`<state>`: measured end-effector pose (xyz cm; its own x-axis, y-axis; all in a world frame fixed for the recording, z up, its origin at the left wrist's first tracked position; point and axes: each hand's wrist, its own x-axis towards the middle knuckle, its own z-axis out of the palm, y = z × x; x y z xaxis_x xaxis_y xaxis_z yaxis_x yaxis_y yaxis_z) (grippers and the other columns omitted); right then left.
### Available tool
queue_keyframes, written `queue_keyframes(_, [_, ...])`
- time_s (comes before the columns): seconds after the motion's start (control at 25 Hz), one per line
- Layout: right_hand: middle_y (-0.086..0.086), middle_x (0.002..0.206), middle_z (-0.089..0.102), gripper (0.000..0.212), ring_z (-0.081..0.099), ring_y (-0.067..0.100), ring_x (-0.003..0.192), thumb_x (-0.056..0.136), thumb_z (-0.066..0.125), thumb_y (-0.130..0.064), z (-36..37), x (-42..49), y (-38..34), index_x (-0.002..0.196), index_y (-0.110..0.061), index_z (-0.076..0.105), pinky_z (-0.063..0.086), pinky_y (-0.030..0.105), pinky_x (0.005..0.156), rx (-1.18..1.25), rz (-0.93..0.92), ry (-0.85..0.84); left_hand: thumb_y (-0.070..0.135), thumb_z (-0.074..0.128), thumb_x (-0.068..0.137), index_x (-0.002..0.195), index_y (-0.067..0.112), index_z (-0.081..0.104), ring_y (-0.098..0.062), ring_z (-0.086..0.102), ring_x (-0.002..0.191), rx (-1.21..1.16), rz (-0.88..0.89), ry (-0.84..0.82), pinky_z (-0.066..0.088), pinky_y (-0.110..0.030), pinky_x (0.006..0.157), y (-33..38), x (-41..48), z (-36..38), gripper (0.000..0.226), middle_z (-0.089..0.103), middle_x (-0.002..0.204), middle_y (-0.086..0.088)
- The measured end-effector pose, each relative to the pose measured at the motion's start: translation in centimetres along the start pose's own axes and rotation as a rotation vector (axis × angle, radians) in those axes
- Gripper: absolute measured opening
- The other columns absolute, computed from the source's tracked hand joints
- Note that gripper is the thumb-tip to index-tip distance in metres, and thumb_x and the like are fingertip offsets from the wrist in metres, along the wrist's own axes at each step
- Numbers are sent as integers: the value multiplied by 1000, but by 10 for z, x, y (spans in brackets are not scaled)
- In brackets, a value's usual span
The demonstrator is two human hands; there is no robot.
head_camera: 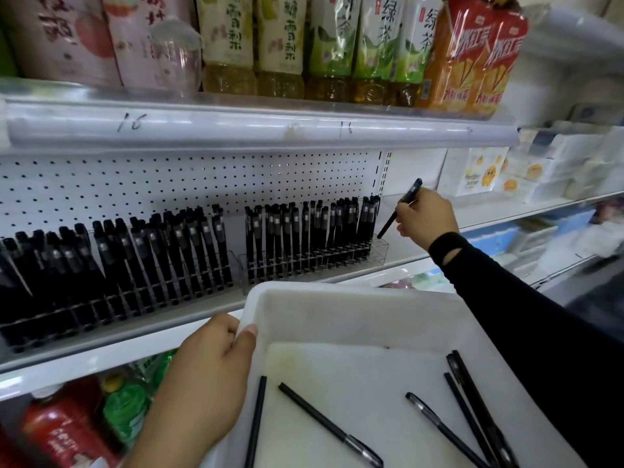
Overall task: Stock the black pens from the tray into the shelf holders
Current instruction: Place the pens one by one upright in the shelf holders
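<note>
The right hand (427, 216) pinched a pen (400, 207) at mid-barrel, tip down, beyond the tray's (337, 292) far rim and just over the free end slot of the holder (381, 253). The left hand (216, 359) gripped the tray's left rim, thumb inside. Several spare pens (329, 425) lay loose on the tray's floor. Each looked light, stiff, smooth and apt to roll; a mid-barrel pinch should steer it best.

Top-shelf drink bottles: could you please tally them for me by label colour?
Pink-label bottles: 2
Pale pear-label bottles: 2
Green-label tea bottles: 3
Orange-red-label bottles: 2
Total: 9 bottles in view; a green sliver at the far left edge is too cut off to count.
</note>
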<state>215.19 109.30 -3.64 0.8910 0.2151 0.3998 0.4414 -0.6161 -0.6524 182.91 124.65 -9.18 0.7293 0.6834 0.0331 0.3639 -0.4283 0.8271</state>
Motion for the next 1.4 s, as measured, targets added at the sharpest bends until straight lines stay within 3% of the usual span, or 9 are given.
queue_keyframes(0.12, [13, 82, 70, 19, 70, 33, 72, 87, 45, -24, 22, 19, 9, 89, -10, 59, 61, 47, 73, -69, -8, -2, 40, 49, 99, 79, 20, 62, -22, 61, 69, -22, -15, 16, 46, -35, 67, -2, 5, 2, 31, 66, 71, -5])
queue_keyframes(0.36, [22, 91, 69, 16, 70, 38, 81, 95, 46, -14, 42, 37, 14, 102, -4, 56, 60, 51, 75, -151, -10, -30, 40, 49, 98, 80, 19, 64, -21, 62, 69, -10, 6, 31, 48, -34, 68, -3, 16, 5, 31, 67, 72, -8])
queue_keyframes(0.64, [19, 91, 69, 9, 69, 34, 85, 95, 50, -7, 48, 27, 18, 87, -7, 55, 58, 39, 76, -348, -20, -175, 41, 48, 99, 82, 23, 63, -18, 63, 69, 21, 4, 18, 46, -31, 62, -4, 17, 6, 29, 68, 72, -5])
queue_keyframes(0.76, [12, 84, 60, 10, 65, 31, 82, 95, 52, -9, 54, 26, 24, 85, -10, 54, 44, 30, 66, -415, -1, -219, 43, 48, 99, 82, 23, 63, -19, 63, 70, 36, 8, 10, 49, -33, 65, -6, 18, 7, 30, 68, 72, -2])
queue_keyframes(0.96, [14, 95, 67, 14, 57, 31, 81, 98, 56, -17, 62, 23, 30, 102, -6, 64, 38, 29, 68, -457, -34, -198, 42, 47, 99, 83, 23, 63, -18, 63, 72, 68, 16, 14, 50, -33, 69, -5, 19, 7, 29, 69, 74, -3])
queue_keyframes(1.16, [18, 109, 68, 26, 63, 35, 100, 97, 60, -24, 54, 9, 26, 114, -4, 62, 43, 30, 76, -385, 27, -174, 44, 46, 99, 86, 25, 63, -14, 63, 76, 82, 2, 28, 50, -33, 74, -6, 18, 8, 28, 69, 79, 2])
queue_keyframes(1.28, [11, 98, 69, 24, 59, 28, 87, 95, 61, -23, 32, -20, 11, 115, -10, 58, 40, 29, 72, -305, -27, -70, 44, 45, 99, 89, 28, 61, -12, 62, 78, 83, 6, 30, 50, -32, 73, -6, 14, 6, 25, 68, 82, 4])
queue_keyframes(1.4, [-5, 72, 65, 6, 59, 18, 72, 93, 62, -29, 8, -69, -26, 90, -23, 61, 40, 28, 64, -219, -210, -39, 44, 45, 99, 97, 30, 60, -10, 60, 82, 108, 28, 32, 49, -31, 71, -4, 11, 5, 21, 67, 89, 7])
